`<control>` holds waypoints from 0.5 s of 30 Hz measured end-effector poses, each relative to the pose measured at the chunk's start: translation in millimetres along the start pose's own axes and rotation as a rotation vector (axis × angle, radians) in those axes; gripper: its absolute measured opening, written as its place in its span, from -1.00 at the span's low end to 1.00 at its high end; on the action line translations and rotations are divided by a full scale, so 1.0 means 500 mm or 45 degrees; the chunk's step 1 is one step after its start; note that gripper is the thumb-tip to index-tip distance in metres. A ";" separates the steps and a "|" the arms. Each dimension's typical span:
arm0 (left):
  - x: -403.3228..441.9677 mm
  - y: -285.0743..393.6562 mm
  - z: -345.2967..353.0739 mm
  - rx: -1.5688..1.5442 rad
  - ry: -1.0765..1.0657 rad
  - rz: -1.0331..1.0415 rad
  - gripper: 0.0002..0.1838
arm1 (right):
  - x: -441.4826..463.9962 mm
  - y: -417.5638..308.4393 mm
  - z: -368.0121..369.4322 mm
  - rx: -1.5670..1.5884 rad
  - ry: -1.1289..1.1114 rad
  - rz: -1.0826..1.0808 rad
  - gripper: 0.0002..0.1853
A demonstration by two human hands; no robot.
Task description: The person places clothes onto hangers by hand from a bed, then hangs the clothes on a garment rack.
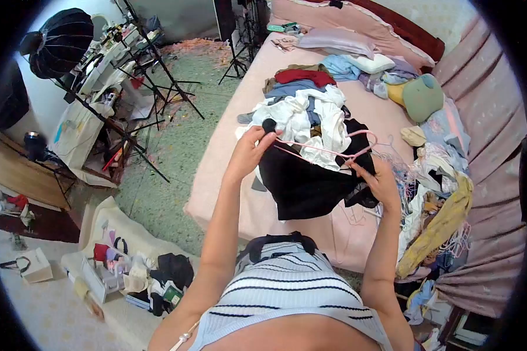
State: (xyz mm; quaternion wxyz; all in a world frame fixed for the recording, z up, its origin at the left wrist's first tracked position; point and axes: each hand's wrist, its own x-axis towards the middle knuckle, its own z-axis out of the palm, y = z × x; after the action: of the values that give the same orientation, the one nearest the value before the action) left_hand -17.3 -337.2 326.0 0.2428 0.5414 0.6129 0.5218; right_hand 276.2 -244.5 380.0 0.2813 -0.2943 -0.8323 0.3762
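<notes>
A black garment (301,187) hangs over the bed's near part, held up between my two hands. My left hand (253,149) pinches its upper left corner together with one end of a pink hanger (310,145). Fingers of my right hand (379,180) are closed on the hanger near the base of its hook, at the garment's right side. The hook curves up and to the right above that hand. Behind the garment lie white clothes (289,114) in a heap.
The bed (216,169) also bears a red cloth (304,77), a green cap (423,98) and a yellow garment (439,234) along its right side. Loose hangers (392,158) lie right of my right hand. Light stands (132,137) are on the left floor, near a cluttered sofa (102,225).
</notes>
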 end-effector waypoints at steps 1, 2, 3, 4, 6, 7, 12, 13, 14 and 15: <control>-0.001 0.004 -0.005 0.412 0.026 0.182 -0.74 | 0.005 0.002 0.003 0.004 -0.001 -0.005 -0.88; -0.002 0.010 0.000 0.508 0.047 0.251 -0.80 | 0.012 0.007 0.008 -0.003 0.020 0.002 -0.88; -0.004 0.026 0.001 0.633 0.022 0.321 -0.71 | 0.016 0.010 0.015 -0.008 0.038 0.008 -0.87; -0.006 0.033 0.008 0.630 0.013 0.310 -0.66 | 0.021 0.012 0.019 -0.083 0.065 0.034 -0.85; -0.013 0.036 0.017 0.672 0.043 0.352 -0.64 | 0.030 0.006 0.030 -0.066 0.137 -0.053 -0.84; -0.022 0.054 0.019 0.592 0.046 0.200 -0.66 | 0.035 0.004 0.036 -0.061 0.222 -0.127 -0.83; -0.042 0.058 0.013 0.531 0.201 -0.021 -0.76 | 0.042 0.028 0.046 0.217 0.442 -0.026 -0.79; -0.046 0.053 0.010 0.505 0.307 0.069 -0.77 | 0.042 0.035 0.046 0.325 0.482 -0.002 -0.79; -0.048 0.049 -0.003 0.506 0.297 -0.055 -0.78 | 0.039 0.038 0.041 0.443 0.541 0.061 -0.78; -0.048 0.034 -0.016 0.515 0.305 -0.052 -0.78 | 0.036 0.036 0.037 0.561 0.600 0.124 -0.77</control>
State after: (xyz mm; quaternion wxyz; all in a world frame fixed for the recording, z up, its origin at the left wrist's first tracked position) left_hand -9.9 -364.5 337.7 0.0655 0.5007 0.7402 0.4439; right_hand 256.5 -230.3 359.8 0.5047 -0.3447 -0.6280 0.4817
